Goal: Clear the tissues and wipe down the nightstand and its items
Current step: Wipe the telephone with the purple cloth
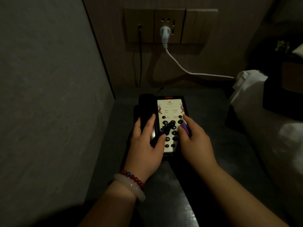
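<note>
The desk telephone [168, 105] sits at the centre of the dark nightstand [205, 112], near the wall, with its handset [145, 105] cradled on the left side.

**Grip state.** The left hand [147, 145] lies flat on the handset with the fingers extended and slightly spread, bracing the unit. The right hand [195, 141] pinches a small purple cloth [185, 128] between thumb and forefinger and presses it on the right edge of the keypad [174, 133].

**Handling properties.**
- The telephone is probably a light, rigid plastic unit that slides on the smooth top under sideways wiping force, so it needs downward bracing on the handset.
- The handset is loose in its cradle and may lift or tip if pushed from the side.
- The keys are raised and likely to depress under pressure. Light strokes are advisable.
- A strand of dark beads [167, 126] lies across the keys. It is loose and will drag or snag under the cloth. It should be lifted off first.
- The cloth is soft and conforms to the gaps between keys.

No tissues are identifiable in this dim view.
</note>
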